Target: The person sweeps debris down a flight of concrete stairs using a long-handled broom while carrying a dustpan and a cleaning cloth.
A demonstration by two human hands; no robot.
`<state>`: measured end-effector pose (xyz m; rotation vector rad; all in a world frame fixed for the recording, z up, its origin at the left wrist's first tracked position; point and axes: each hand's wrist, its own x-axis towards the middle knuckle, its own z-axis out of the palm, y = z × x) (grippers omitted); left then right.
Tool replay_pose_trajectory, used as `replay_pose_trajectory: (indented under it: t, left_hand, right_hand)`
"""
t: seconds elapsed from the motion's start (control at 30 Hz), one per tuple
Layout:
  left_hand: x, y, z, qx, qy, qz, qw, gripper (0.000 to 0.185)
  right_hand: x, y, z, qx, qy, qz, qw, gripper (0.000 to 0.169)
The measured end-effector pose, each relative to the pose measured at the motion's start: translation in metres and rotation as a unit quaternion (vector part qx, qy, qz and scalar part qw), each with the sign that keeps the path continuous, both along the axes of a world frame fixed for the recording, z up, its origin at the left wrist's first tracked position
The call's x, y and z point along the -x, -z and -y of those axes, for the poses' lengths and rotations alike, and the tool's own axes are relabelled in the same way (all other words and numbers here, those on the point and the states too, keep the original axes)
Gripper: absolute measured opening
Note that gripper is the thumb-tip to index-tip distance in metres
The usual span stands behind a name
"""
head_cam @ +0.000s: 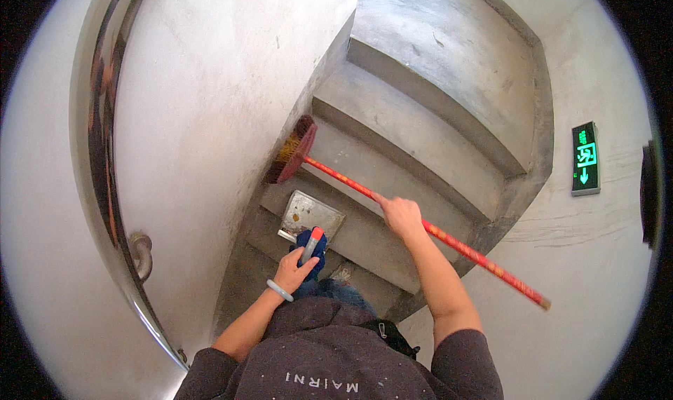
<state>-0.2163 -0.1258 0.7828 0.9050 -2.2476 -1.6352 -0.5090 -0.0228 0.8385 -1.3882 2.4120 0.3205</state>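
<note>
My right hand (pixel 401 216) is closed around the red broom handle (pixel 468 250), roughly midway along it. The handle runs slantwise, from the broom head at upper left to its free end at lower right. The maroon broom head (pixel 301 150) is against the foot of the left wall, on a concrete step, with dark and yellow bristles turned toward the wall. My left hand (pixel 293 270) grips the grey, red-tipped dustpan handle (pixel 311 244). Below it, the metal dustpan (pixel 314 214) is over a lower step, with a few brown bits on its surface. Dark blue fabric (pixel 304 238) shows behind the dustpan handle.
Several concrete steps (pixel 405 132) cross the view, with a broad grey landing (pixel 447 37) at the top. A shiny metal handrail (pixel 105 121) curves along the left wall (pixel 210 84), held by a bracket (pixel 141 255). A lit green exit sign (pixel 585 158) hangs on the right wall.
</note>
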Motion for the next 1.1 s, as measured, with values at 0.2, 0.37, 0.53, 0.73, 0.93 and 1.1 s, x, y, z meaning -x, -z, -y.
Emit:
replay_pose_trajectory:
  t: [0.2, 0.37, 0.53, 0.73, 0.93, 1.1]
  left_hand:
    - [0.007, 0.024, 0.008, -0.023, 0.022, -0.037, 0.999, 0.036]
    - [0.007, 0.014, 0.024, -0.014, 0.012, -0.036, 0.999, 0.035]
    - [0.011, 0.001, 0.048, -0.028, 0.059, 0.029, 0.997, 0.036]
    - [0.021, -0.004, 0.062, -0.032, 0.088, 0.023, 0.995, 0.034]
    - [0.023, 0.004, 0.057, -0.031, 0.096, 0.022, 0.995, 0.031]
    - [0.026, 0.006, 0.058, -0.041, 0.122, 0.022, 0.991, 0.032]
  right_hand:
    - [0.022, 0.064, 0.018, -0.028, 0.073, 0.003, 0.997, 0.044]
    - [-0.009, 0.063, -0.058, -0.059, 0.209, 0.053, 0.975, 0.042]
    - [-0.053, 0.029, -0.137, -0.056, 0.301, 0.082, 0.949, 0.044]
    - [-0.132, 0.020, -0.196, 0.052, 0.370, 0.224, 0.900, 0.044]
    - [-0.186, -0.033, -0.183, -0.006, 0.456, 0.367, 0.811, 0.045]
    - [-0.217, -0.002, -0.222, 0.188, 0.535, 0.330, 0.755, 0.041]
